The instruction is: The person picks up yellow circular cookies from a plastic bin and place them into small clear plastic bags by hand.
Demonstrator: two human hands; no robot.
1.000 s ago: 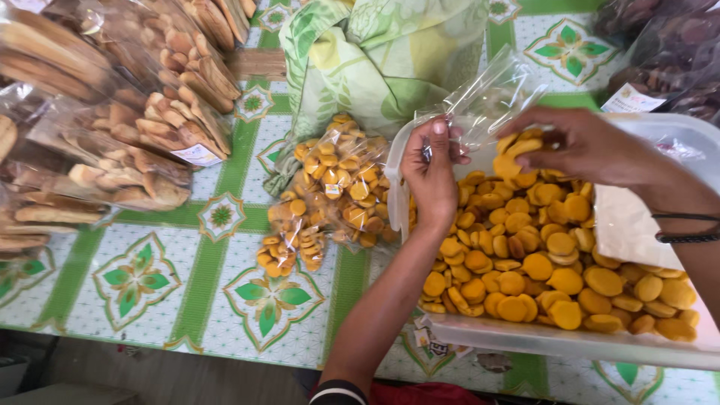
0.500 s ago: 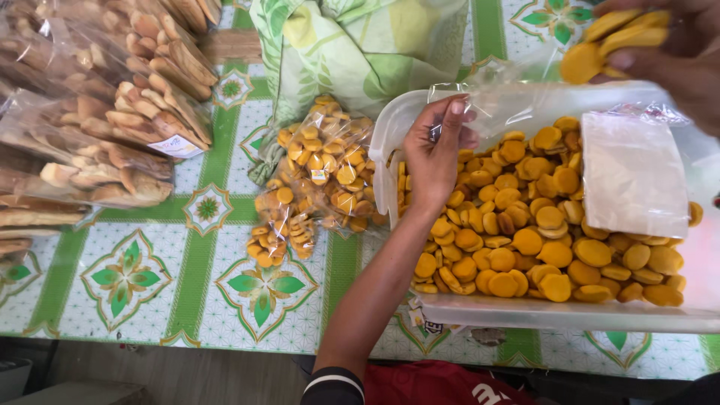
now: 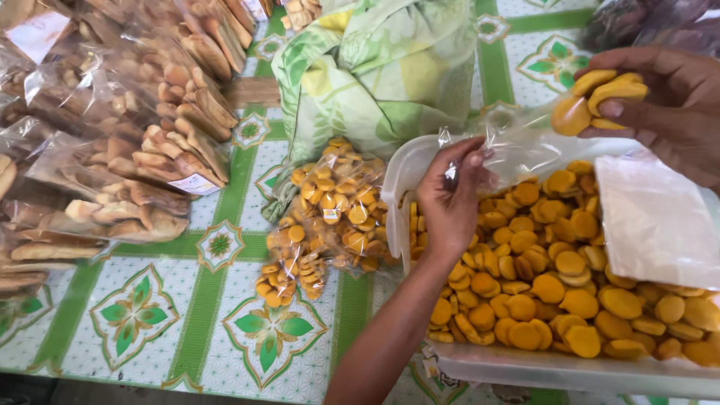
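- Far left, stacked clear bags of long brown biscuits (image 3: pixel 150 112) lie on the green-patterned tablecloth (image 3: pixel 135 315); no hand is near them.
- Next, two filled clear packets of round yellow biscuits (image 3: pixel 330 210) lie on the cloth, touching each other, just beside the tub's left wall and in front of a green floral cloth bag (image 3: pixel 375 67).
- The left hand (image 3: pixel 450 199) reaches up from the bottom edge, forearm slanting across the tub's near corner, wrist bent forward over the left rim of the white plastic tub (image 3: pixel 405 161). Its thumb and fingers are pinched shut on one edge of an empty clear plastic bag (image 3: pixel 517 146), which stretches to the right above the loose biscuits (image 3: pixel 555 292) that fill the tub.
- To do this filling well, I would say the pinch needs to keep the bag's mouth wide and over the tub, so anything that slips falls back among the loose ones.
- A white sheet (image 3: pixel 660 225) lies on the biscuits at the tub's right side.
- The right hand (image 3: pixel 667 105) comes in from the upper right, palm turned inward, fingers curled closed around a small stack of yellow biscuits (image 3: pixel 600 97), held at the bag's far edge.
- My judgement: releasing the stack low and inside the mouth, not above it, should spare these brittle rounds from cracking.
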